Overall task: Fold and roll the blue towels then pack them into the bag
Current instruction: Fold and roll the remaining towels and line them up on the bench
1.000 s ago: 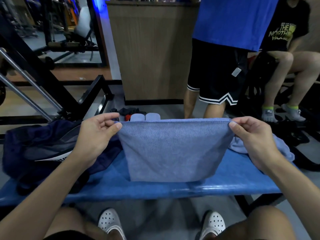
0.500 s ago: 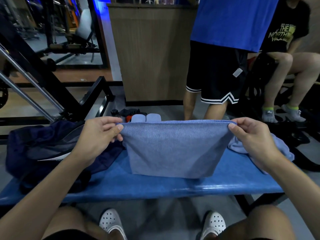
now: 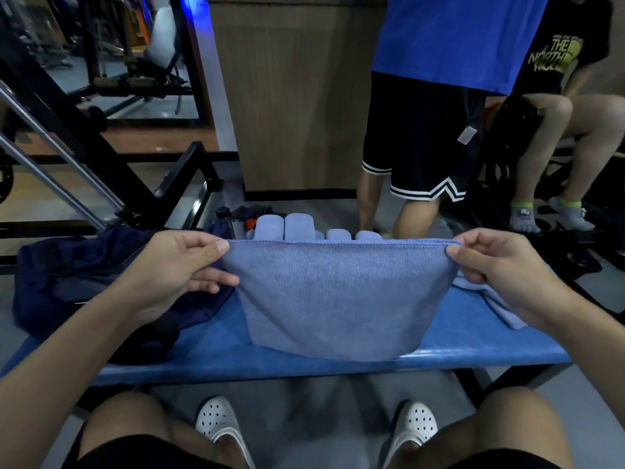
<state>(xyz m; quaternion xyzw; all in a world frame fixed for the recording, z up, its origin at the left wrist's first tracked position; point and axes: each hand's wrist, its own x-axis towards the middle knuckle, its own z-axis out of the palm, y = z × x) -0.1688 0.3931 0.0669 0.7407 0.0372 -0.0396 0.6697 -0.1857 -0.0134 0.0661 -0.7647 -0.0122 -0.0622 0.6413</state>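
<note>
A light blue towel hangs doubled over the blue bench, stretched flat between my hands. My left hand pinches its top left corner and my right hand pinches the top right corner. The towel's lower edge reaches the bench's front rim. Several rolled blue towels stand in a row just behind the held towel. Another loose blue towel lies crumpled on the bench under my right hand. A dark navy bag sits slumped on the left end of the bench.
A person in a blue shirt and black shorts stands beyond the bench; another person sits at the right. A wooden counter is behind. Black gym machine frames stand at the left. My knees and white clogs are below.
The towel has come slightly lower and nearer me, its bottom edge now at the bench's front rim. More rolled towels show behind its top edge.
</note>
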